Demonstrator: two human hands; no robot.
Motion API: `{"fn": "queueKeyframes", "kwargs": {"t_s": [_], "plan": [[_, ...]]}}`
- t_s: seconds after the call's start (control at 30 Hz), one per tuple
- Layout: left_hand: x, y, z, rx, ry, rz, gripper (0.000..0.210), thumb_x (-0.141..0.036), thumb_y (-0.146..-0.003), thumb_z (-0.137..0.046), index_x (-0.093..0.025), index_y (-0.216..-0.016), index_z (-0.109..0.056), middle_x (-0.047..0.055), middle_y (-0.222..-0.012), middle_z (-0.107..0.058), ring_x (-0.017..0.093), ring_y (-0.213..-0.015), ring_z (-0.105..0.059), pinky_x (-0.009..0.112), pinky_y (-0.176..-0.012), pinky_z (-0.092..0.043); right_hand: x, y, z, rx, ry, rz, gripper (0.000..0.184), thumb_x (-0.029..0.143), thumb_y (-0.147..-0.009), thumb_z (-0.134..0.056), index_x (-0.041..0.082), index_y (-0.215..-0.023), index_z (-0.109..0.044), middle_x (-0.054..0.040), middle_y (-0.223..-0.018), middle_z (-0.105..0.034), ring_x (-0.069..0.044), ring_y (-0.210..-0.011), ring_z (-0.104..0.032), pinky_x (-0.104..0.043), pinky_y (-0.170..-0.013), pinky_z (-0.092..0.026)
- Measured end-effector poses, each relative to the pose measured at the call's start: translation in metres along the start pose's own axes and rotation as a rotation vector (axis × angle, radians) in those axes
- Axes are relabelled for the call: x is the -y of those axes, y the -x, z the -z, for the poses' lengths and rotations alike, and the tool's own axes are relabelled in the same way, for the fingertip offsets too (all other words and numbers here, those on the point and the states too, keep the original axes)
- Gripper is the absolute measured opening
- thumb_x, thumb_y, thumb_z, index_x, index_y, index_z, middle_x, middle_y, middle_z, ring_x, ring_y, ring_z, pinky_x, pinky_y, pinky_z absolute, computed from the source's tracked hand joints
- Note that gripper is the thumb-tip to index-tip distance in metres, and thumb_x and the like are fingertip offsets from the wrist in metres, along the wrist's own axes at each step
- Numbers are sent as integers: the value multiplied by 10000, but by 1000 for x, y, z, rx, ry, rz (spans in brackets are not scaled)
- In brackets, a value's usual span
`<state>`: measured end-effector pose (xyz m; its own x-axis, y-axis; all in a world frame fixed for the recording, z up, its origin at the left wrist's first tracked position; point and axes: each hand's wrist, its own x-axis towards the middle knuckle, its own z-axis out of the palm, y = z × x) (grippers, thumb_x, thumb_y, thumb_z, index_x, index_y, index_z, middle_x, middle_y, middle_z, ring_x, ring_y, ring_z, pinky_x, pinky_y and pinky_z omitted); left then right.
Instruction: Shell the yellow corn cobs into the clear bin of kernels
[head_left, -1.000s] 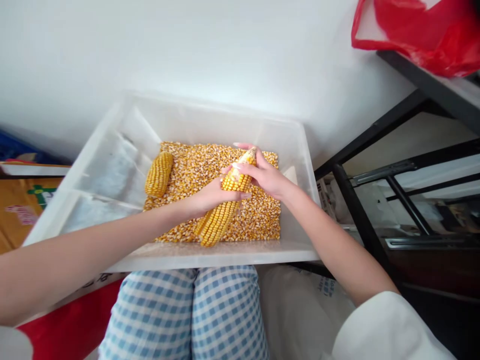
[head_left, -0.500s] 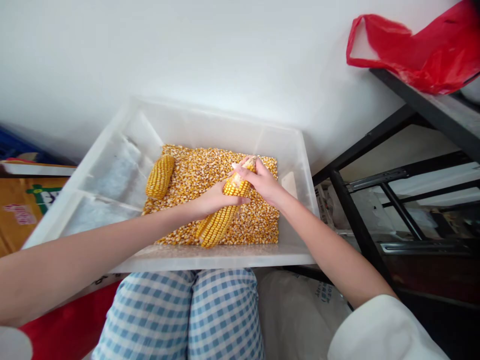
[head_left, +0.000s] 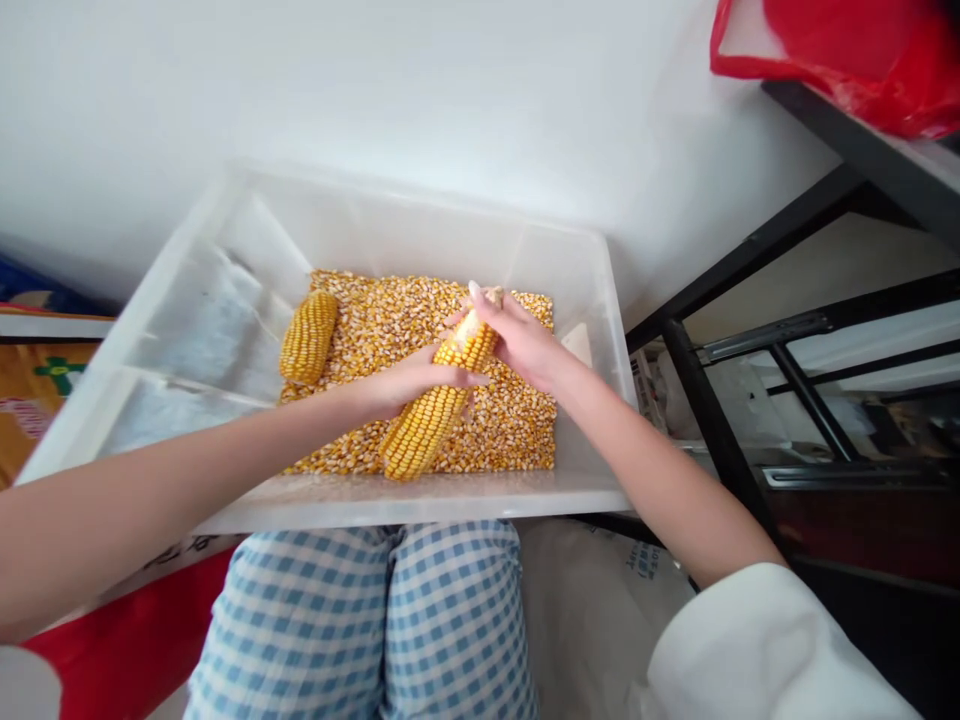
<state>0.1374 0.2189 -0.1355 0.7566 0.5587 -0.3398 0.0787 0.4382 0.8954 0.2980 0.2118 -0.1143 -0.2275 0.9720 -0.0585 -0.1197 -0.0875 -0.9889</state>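
A corn cob (head_left: 424,428) with yellow kernels is held slantwise over the tub, its upper end stripped pale in part. My left hand (head_left: 420,380) wraps round its middle, thumb across the front. Around the upper end closes my right hand (head_left: 521,338), its thumb lying along the bared patch. Beneath both hands spreads a layer of loose corn kernels (head_left: 360,340) in a translucent plastic tub (head_left: 420,505). Another whole corn cob (head_left: 308,338) rests on the kernels at the left. Fingers on the far side of the held cob are partly hidden.
The tub stands before my knees in checked trousers (head_left: 450,620), against a white wall (head_left: 420,90). A black metal rack (head_left: 705,430) rises at the right with a red plastic bag (head_left: 862,70) on top. At the left is a printed cardboard box (head_left: 37,400).
My view has shifted slightly. The held cob's lower end has turned a little in my hands, and my right thumb has moved up toward the tip. The other cob lies as before.
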Motion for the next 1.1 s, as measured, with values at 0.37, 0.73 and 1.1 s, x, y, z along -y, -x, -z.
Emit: {"fn": "queueKeyframes", "kwargs": {"t_s": [0.37,0.73,1.1], "plan": [[0,-3,3,69,-8,44,177,-241,-694,-602,-147,-840,-566,48,-680,-634,160,-599,-611,287,-605,-517,5,5,2,1,87,40,392,524,-776,-525,211,-1001,-457,-54,-980,-570,-193,-982,-541,-382,-901,-457],[-2,-1,0,55,-66,35,172,-240,-674,-617,-139,-806,-573,59,-666,-631,173,-588,-599,302,-607,-511,7,12,-7,-123,232,141,284,436,-816,-513,203,-968,-453,-40,-1012,-520,-191,-1031,-510,-387,-902,-455],[-14,7,6,218,1,22,222,-273,-689,-553,-95,-821,-539,61,-678,-618,171,-586,-590,286,-549,-496,24,22,-4,48,147,139,305,339,-795,-547,214,-1056,-452,-3,-1010,-504,-176,-1043,-511,-367,-905,-451]]}}
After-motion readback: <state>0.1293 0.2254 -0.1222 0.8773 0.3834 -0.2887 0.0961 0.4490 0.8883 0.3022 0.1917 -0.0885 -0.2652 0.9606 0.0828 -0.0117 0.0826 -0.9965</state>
